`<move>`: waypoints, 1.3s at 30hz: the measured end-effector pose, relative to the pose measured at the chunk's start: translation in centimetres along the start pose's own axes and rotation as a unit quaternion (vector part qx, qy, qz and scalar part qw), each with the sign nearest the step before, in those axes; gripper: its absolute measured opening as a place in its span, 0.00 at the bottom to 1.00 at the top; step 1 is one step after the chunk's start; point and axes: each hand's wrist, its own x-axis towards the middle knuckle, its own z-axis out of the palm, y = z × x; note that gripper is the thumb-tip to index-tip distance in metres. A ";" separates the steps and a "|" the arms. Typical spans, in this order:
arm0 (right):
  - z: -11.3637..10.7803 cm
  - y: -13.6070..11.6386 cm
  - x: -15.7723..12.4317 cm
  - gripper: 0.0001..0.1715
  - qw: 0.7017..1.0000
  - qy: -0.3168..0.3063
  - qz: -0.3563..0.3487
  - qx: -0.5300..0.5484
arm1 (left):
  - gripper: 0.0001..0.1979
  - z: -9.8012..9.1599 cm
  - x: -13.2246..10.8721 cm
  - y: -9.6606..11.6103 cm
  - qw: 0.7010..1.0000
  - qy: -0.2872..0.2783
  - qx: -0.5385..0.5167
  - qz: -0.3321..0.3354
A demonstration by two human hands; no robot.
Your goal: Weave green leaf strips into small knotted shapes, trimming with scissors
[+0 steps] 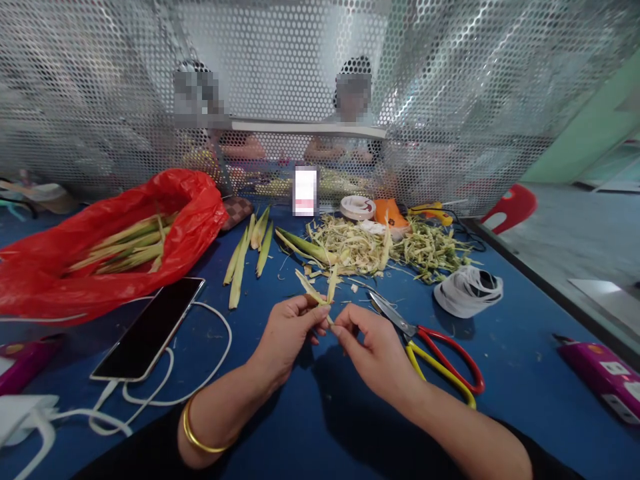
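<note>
Over the blue table (310,427), my left hand (287,337) pinches a pale corn husk strip (311,289) between thumb and fingers, its ends sticking up in a V. My right hand (373,343) has thumb and forefinger closed on the lower end of the same strip, close beside the left fingertips. Right of that hand lie scissors (417,330) with one red and one yellow handle. Beyond the hands is a pile of shredded husk (357,243), with a greenish pile of twisted husk (430,253) beside it. Several whole husk leaves (240,267) lie to the left.
A red plastic bag (195,200) of husks and a cabled phone (150,330) are at left. At right stand a roll of white tape (467,291) and a purple power strip (603,377). A perforated metal screen (280,53) closes the back, with two people behind it.
</note>
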 end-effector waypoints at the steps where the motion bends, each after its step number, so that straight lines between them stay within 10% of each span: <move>1: 0.0 0.0 0.0 0.11 1.000 0.000 -0.001 0.005 | 0.11 0.0 0.0 0.0 1.000 0.001 0.004 0.000; 12: -0.3 0.4 1.6 0.16 0.932 0.051 0.144 0.329 | 0.15 -0.5 -0.1 0.8 0.987 -0.143 0.018 -0.074; 23: 0.4 0.7 1.4 0.16 0.918 0.068 0.146 0.361 | 0.14 -0.3 -0.2 0.7 0.979 -0.149 0.135 -0.009; 33: -0.8 1.6 1.9 0.16 0.978 0.204 -0.018 0.033 | 0.16 0.0 -0.4 0.2 0.970 -0.117 0.212 0.001; 39: -0.4 0.4 1.1 0.09 0.989 0.108 -0.056 -0.081 | 0.12 0.2 -0.4 -0.7 0.967 -0.141 0.205 0.049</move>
